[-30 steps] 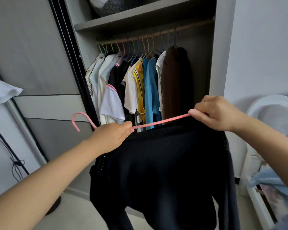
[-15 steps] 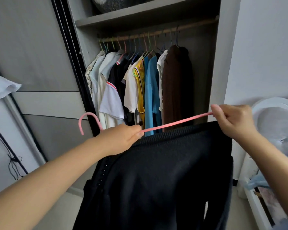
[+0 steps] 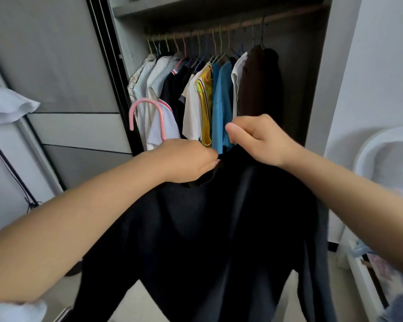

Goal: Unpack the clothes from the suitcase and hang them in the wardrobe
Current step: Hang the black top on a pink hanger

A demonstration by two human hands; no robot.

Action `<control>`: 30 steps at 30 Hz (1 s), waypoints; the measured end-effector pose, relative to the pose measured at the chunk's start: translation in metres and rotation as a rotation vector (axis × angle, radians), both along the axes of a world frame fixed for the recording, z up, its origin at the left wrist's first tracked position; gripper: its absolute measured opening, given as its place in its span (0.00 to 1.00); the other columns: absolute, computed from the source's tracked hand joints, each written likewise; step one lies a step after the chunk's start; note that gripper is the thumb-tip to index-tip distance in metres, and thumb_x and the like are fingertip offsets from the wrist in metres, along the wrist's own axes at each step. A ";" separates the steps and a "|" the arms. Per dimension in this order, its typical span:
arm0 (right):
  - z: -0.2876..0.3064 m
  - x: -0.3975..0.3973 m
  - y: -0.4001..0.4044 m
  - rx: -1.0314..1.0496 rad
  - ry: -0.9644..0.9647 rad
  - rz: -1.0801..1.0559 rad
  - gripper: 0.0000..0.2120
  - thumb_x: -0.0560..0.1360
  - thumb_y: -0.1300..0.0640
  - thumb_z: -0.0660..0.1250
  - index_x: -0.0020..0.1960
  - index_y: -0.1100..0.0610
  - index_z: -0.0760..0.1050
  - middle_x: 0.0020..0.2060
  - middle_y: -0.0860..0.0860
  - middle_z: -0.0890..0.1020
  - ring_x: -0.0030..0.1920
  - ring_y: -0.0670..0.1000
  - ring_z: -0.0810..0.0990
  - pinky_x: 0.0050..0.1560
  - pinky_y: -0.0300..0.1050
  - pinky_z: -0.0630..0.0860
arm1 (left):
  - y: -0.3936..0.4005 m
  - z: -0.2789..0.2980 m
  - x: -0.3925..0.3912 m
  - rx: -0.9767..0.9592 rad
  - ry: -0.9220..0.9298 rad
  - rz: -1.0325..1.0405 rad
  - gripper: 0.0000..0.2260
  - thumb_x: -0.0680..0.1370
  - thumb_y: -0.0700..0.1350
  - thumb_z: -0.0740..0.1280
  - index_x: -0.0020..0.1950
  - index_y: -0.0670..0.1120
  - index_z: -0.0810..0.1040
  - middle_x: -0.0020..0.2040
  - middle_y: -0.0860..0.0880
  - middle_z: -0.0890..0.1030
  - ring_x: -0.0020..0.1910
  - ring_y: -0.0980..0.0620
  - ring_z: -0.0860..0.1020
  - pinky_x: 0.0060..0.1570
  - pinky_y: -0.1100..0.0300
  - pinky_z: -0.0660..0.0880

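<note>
A black garment (image 3: 219, 228) hangs from a pink hanger (image 3: 147, 112), whose hook curves up to the left above my left hand (image 3: 186, 161). That hand grips the hanger at the base of the hook, together with the garment's top edge. My right hand (image 3: 261, 140) pinches the black fabric close beside it, fingers curled; the hanger's bar is hidden under hands and cloth. Behind them the open wardrobe (image 3: 316, 89) has a wooden rail (image 3: 277, 18) with several shirts, among them a blue shirt (image 3: 221, 105) and a brown garment (image 3: 261, 84).
The grey sliding door (image 3: 56, 54) stands to the left of the opening. A white rounded object (image 3: 386, 159) stands at the right, with a white frame and coloured cloth (image 3: 370, 263) low at the right. Right of the brown garment the rail is bare.
The hanger has turned from lying sideways to hook-up. My right hand left the bar's far end and came in next to my left hand. The garment now hangs lower.
</note>
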State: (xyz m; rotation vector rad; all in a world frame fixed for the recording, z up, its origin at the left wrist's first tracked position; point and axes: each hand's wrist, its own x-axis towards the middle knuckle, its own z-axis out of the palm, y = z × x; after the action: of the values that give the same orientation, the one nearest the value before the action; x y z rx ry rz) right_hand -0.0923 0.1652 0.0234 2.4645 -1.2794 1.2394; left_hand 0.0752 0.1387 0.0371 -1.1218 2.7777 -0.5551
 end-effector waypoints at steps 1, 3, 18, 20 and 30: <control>0.000 0.005 -0.003 0.033 -0.094 -0.010 0.17 0.79 0.55 0.56 0.44 0.68 0.73 0.30 0.53 0.72 0.31 0.47 0.70 0.34 0.35 0.65 | 0.000 0.002 0.003 -0.022 0.022 0.005 0.14 0.81 0.54 0.47 0.44 0.47 0.64 0.32 0.54 0.64 0.32 0.53 0.66 0.31 0.58 0.63; 0.003 0.002 -0.001 0.108 -0.139 -0.003 0.12 0.79 0.58 0.58 0.59 0.62 0.70 0.40 0.49 0.74 0.42 0.44 0.73 0.44 0.34 0.69 | -0.004 0.002 0.015 -0.040 0.057 0.045 0.15 0.81 0.56 0.47 0.43 0.48 0.65 0.33 0.54 0.65 0.35 0.52 0.67 0.35 0.57 0.64; -0.019 0.011 -0.011 0.210 0.321 -0.321 0.16 0.77 0.45 0.58 0.34 0.51 0.62 0.27 0.43 0.65 0.30 0.47 0.68 0.34 0.40 0.65 | -0.018 0.019 0.019 -0.319 0.030 -0.070 0.10 0.81 0.46 0.50 0.43 0.44 0.62 0.30 0.51 0.63 0.29 0.50 0.65 0.31 0.59 0.62; -0.012 0.003 -0.016 0.131 0.198 -0.308 0.16 0.76 0.46 0.61 0.34 0.52 0.64 0.26 0.43 0.67 0.29 0.47 0.68 0.32 0.41 0.65 | -0.025 0.021 0.026 -0.574 0.216 -0.304 0.12 0.78 0.45 0.56 0.38 0.41 0.71 0.28 0.50 0.71 0.30 0.49 0.71 0.28 0.60 0.63; 0.013 -0.066 -0.001 0.120 -0.067 -0.410 0.16 0.73 0.55 0.67 0.29 0.56 0.67 0.23 0.47 0.68 0.30 0.38 0.72 0.32 0.31 0.65 | -0.059 -0.017 0.076 -0.374 0.831 -0.076 0.34 0.74 0.67 0.48 0.43 0.38 0.75 0.28 0.46 0.76 0.27 0.45 0.75 0.25 0.62 0.61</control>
State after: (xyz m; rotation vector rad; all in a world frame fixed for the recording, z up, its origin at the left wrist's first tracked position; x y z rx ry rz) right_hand -0.1581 0.1644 0.0365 2.0904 -1.8083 1.1715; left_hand 0.1511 0.0793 0.0205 -1.6294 3.5187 -0.7843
